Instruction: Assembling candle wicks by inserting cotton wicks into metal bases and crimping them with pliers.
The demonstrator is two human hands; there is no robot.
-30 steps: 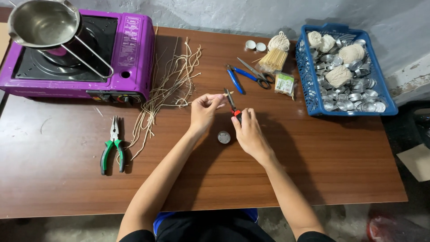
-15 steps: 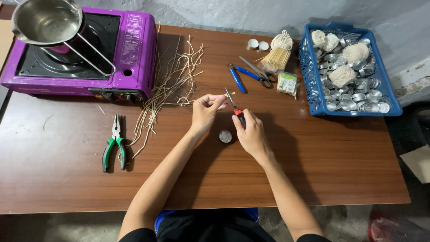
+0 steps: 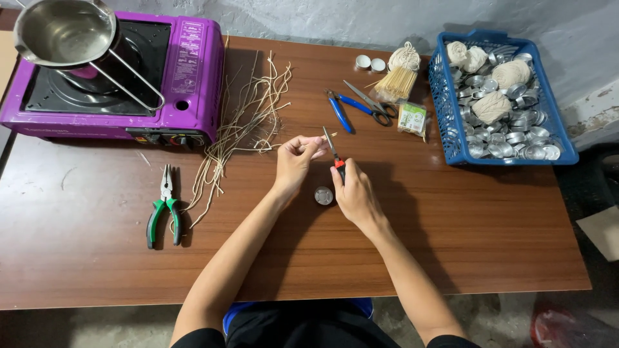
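My right hand (image 3: 353, 191) grips small red-handled pliers (image 3: 334, 151) whose thin jaws point up and away from me. My left hand (image 3: 295, 161) pinches a short pale wick piece (image 3: 325, 136) right at the jaws' tip. A small round metal cup (image 3: 324, 195) sits on the brown table (image 3: 451, 225) between my two hands, just below them. A loose bundle of pale wick strands (image 3: 242, 132) lies to the left of my left hand.
A purple portable stove (image 3: 187, 77) with a steel pot (image 3: 64, 35) stands far left. Green-handled pliers (image 3: 164, 209) lie left. Blue pliers (image 3: 338, 111), scissors (image 3: 369, 103), a stick bundle (image 3: 396, 82), a small packet (image 3: 412, 119) and a blue basket (image 3: 451, 122) of metal cups and twine balls sit far right.
Both hands stay together over the metal cup, with only slight shifts of the fingers and the pliers. Nothing else on the table has moved.
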